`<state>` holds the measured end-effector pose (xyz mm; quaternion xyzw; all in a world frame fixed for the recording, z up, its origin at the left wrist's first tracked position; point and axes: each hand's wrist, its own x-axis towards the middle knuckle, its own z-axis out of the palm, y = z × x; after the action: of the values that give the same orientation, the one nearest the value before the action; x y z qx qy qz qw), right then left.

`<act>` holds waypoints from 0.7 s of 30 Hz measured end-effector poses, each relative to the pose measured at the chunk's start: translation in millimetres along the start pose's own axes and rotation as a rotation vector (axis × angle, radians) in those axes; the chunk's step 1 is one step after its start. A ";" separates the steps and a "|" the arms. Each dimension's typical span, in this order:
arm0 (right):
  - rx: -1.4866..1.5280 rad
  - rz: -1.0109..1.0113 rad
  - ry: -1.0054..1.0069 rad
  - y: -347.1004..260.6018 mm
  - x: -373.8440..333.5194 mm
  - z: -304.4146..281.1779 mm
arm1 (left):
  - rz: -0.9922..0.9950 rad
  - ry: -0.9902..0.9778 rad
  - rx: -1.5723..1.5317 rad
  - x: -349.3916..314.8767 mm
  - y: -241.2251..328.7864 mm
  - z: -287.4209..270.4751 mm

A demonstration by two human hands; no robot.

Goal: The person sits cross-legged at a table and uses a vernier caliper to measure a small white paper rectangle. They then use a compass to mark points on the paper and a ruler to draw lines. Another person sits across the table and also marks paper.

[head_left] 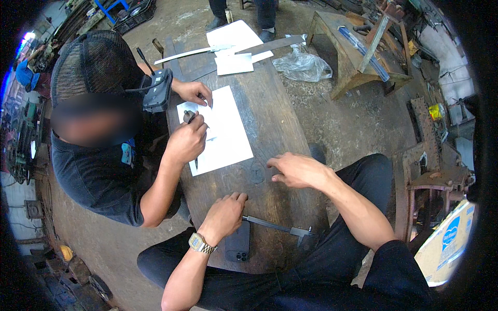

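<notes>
My left hand (224,216), a watch (199,242) on its wrist, rests on the wooden table (280,129) with its fingers loosely bent and nothing visible in them. My right hand (298,170) lies on the tabletop farther right, fingers apart and holding nothing. Just below the left hand are a dark phone (237,243), lying flat, and a metal caliper (275,226) that runs toward the right edge. Across the table a co-worker bends over a white sheet of paper (228,140). One of their hands (188,137) grips a dark pen-like tool; the other presses on the sheet.
More papers (233,37), a second caliper (187,54) and a flat metal strip (277,44) lie at the far end. Beyond stand another person's legs (266,15). A plastic bag (306,65) and a wooden bench (345,78) are at right, metal frames (436,181) nearer.
</notes>
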<state>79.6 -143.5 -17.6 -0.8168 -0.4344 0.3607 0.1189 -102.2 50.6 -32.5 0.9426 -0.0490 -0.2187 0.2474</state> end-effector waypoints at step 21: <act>0.000 0.019 -0.019 6.3 1.8 3.5 | 0.032 0.031 0.032 5.3 -3.1 -0.7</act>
<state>81.8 -146.2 -24.2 -0.8172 -0.4278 0.3697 0.1114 -97.2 52.5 -35.6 0.9489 -0.0637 -0.1994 0.2363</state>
